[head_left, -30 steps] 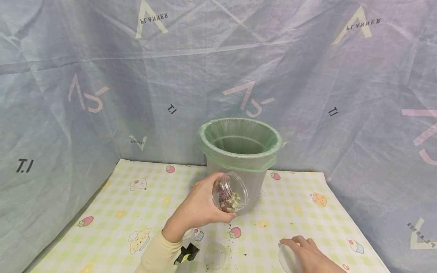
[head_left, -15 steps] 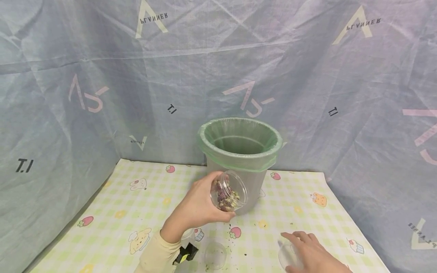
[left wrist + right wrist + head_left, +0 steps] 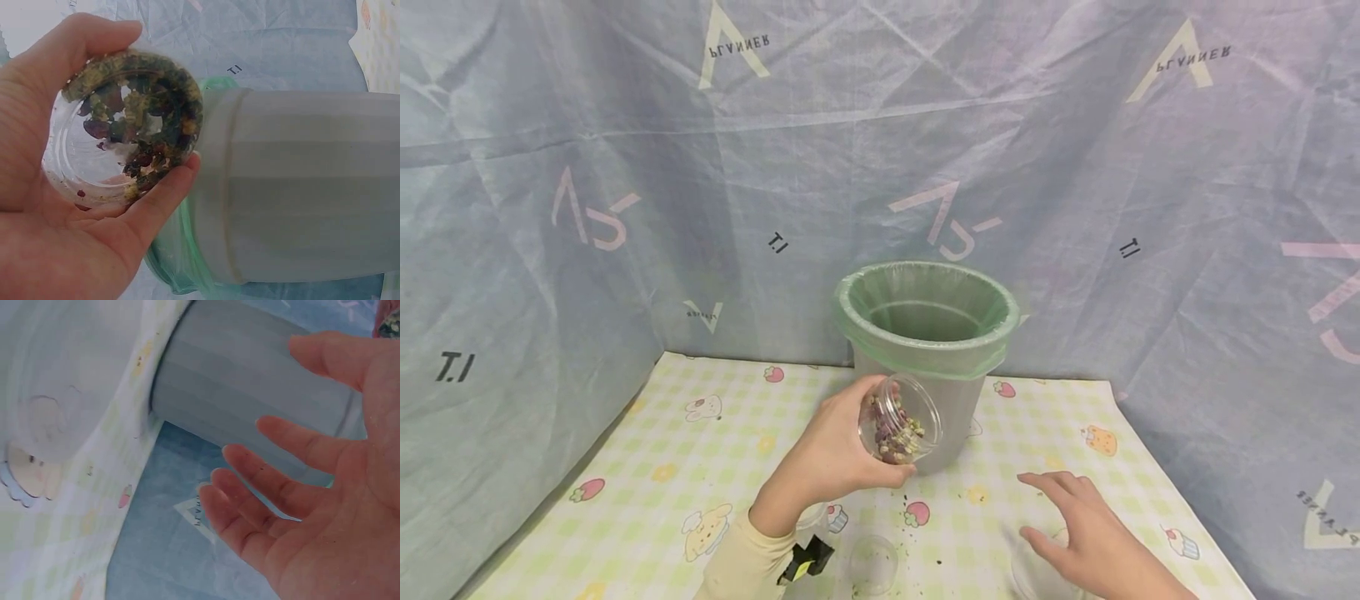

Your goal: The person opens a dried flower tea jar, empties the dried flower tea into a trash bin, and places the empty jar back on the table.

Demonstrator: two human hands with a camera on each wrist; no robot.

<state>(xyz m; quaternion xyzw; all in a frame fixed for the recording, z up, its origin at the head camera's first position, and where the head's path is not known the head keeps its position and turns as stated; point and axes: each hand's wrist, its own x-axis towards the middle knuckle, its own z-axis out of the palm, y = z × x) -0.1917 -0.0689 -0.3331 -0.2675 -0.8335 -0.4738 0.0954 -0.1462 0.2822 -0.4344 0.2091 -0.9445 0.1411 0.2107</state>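
Note:
My left hand (image 3: 831, 454) grips a clear plastic jar (image 3: 901, 425), thumb and fingers wrapped round its sides. The jar is tilted with its mouth toward the right. Dried flower buds and leaves (image 3: 125, 106), purple-red and yellow-green, lie along its lower side. My right hand (image 3: 1086, 525) hovers with spread, relaxed fingers over a clear round container (image 3: 1028, 567) at the table's front. In the right wrist view its palm holds nothing, and the translucent container (image 3: 69, 375) shows at upper left. The hand partly covers the container in the head view.
A grey bin (image 3: 951, 417) with a green bag liner (image 3: 917, 357) stands behind the jar. A clear round disc (image 3: 872, 565) lies at the front, beside another clear container (image 3: 811, 518) partly behind my left wrist. Dark crumbs dot the patterned tablecloth (image 3: 647, 517). Grey cloth (image 3: 760, 183) hangs behind.
My right hand has let go of the clear round container and risen away from it, fingers spreading. My left hand and the jar have shifted only slightly left.

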